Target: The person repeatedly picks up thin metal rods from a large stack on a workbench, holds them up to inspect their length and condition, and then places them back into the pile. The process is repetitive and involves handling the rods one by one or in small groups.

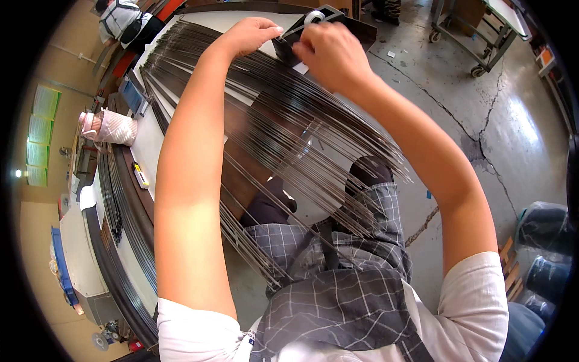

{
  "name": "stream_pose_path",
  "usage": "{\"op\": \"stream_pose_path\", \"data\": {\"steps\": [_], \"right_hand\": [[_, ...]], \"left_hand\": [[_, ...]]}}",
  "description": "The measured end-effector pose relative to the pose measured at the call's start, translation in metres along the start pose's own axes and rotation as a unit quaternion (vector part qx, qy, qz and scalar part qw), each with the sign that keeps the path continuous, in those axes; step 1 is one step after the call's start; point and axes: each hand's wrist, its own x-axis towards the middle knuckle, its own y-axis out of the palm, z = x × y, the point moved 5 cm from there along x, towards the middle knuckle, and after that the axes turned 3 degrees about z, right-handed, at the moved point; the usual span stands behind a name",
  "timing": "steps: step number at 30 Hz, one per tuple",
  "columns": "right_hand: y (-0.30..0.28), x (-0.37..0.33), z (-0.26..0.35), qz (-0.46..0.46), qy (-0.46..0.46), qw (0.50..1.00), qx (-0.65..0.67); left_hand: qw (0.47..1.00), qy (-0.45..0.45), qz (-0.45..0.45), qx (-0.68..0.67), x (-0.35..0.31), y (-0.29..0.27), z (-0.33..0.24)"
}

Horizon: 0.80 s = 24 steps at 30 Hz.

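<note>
Here, hands [250,37] [335,57] near tape dispenser [288,53]; wall sheets [40,130] illegible

The right hand's fingers [306,48] were blurred, and part of the black tape dispenser [287,50] was hidden by them. What, if anything, was pinched by the left hand's fingers [265,28] could not be told. Closer in than the fingers, some thin rods [301,102] were covered by the left forearm [192,163]. Right of the fingers, a cart [508,17] was cut by the upper edge.
</note>
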Motion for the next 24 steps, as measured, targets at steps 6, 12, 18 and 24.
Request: {"op": "stream_pose_path", "data": {"steps": [6, 12, 18, 24], "right_hand": [[0.031, 0.052, -0.052, -0.061, -0.024, 0.998, 0.004], [0.047, 0.054, -0.063, -0.032, -0.011, 0.999, -0.028], [0.044, 0.055, -0.060, -0.013, -0.039, 0.998, -0.053], [0.044, 0.054, -0.065, -0.021, -0.020, 0.999, -0.030]], "left_hand": [[0.996, -0.066, 0.053, 0.011, 0.005, 0.002, -0.010], [0.994, -0.069, 0.035, -0.079, 0.006, 0.005, 0.006], [0.993, -0.065, 0.043, -0.087, 0.003, 0.000, -0.001], [0.993, -0.106, 0.043, -0.028, -0.008, -0.006, 0.001]]}}
